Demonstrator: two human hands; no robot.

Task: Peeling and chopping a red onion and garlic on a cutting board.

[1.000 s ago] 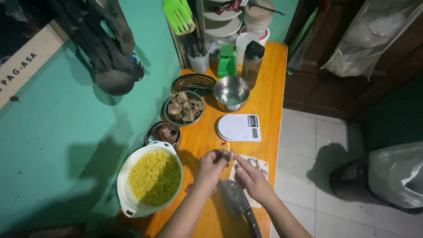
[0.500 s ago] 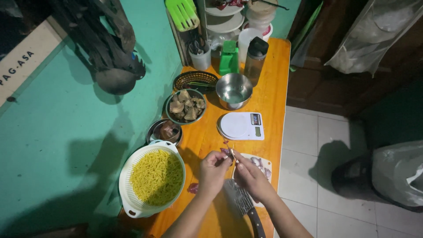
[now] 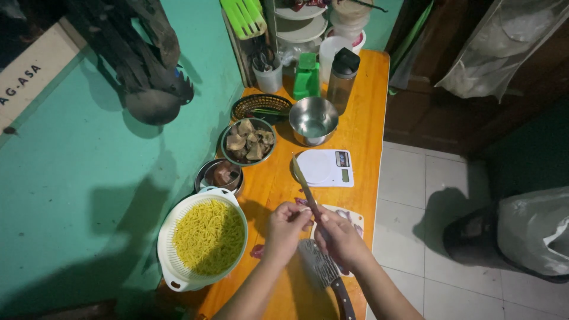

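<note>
- Lower centre of the frame: left hand point(image 3: 287, 228) and right hand point(image 3: 342, 237) are together, the right clamped on a thin knife point(image 3: 304, 185) pointing up-frame.
- A cleaver point(image 3: 323, 272) lies beneath them on the cutting board point(image 3: 354, 218).
- A colander of yellow noodles point(image 3: 204, 240) sits left.

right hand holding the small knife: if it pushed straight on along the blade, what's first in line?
The right hand points the knife up the table. First in that line is likely the white scale; the tip already overlaps its edge in this view, though it may sit above it.

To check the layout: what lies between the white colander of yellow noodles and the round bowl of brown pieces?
In the head view, a small metal bowl lies between them.
</note>
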